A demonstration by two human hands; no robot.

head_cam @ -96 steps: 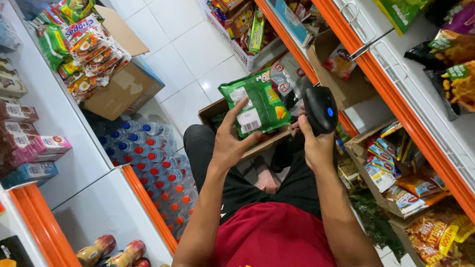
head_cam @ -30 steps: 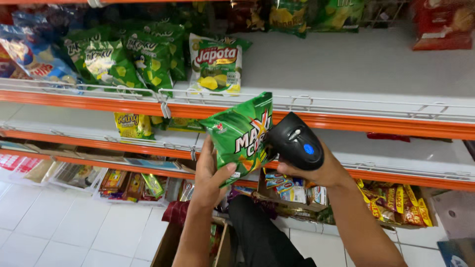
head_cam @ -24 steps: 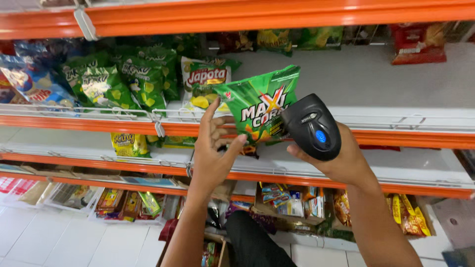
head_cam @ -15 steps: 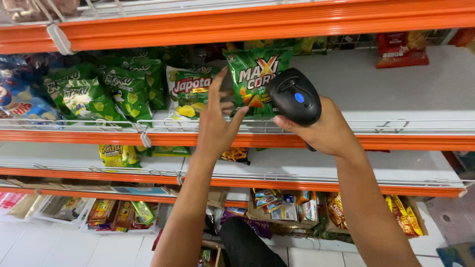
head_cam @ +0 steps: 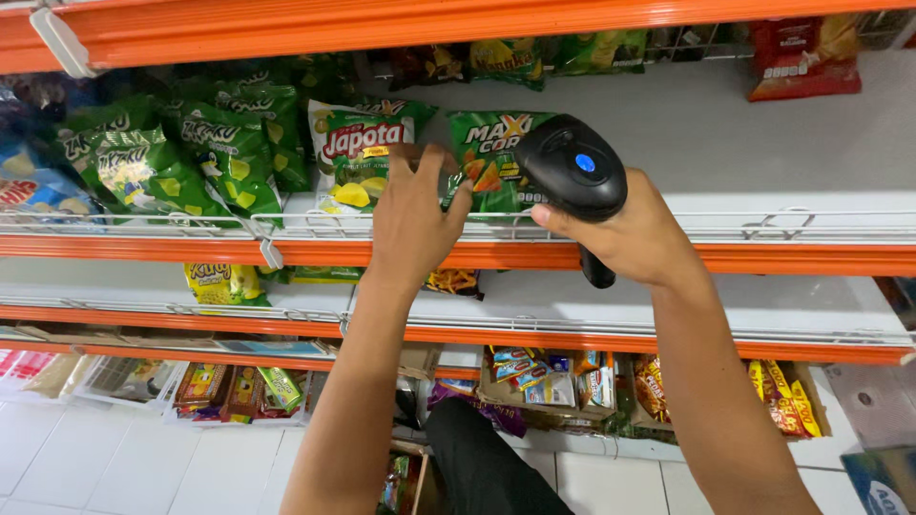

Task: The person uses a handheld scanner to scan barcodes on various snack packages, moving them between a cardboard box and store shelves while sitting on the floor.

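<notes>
A green snack bag (head_cam: 496, 162) stands upright on the white upper shelf (head_cam: 763, 143), behind the wire front rail (head_cam: 811, 229). My left hand (head_cam: 410, 219) reaches up over the rail and grips the bag's left edge, with the thumb across its front. Just left of it stands a white and green snack bag (head_cam: 358, 153). My right hand (head_cam: 639, 234) holds a black handheld scanner (head_cam: 572, 172) with a blue button, right in front of the green bag's right side and hiding part of it.
Several green snack bags (head_cam: 210, 153) fill the shelf's left part. A red bag (head_cam: 801, 57) lies at the back right. Below is an orange-edged lower shelf (head_cam: 763, 310) with a yellow bag (head_cam: 224, 281). Boxes of small packets (head_cam: 553, 386) stand on the tiled floor by my leg (head_cam: 487, 467).
I rose from the box on the floor and lifted the green bag to the upper shelf. It now stands behind the rail, and the scanner stayed beside it.
</notes>
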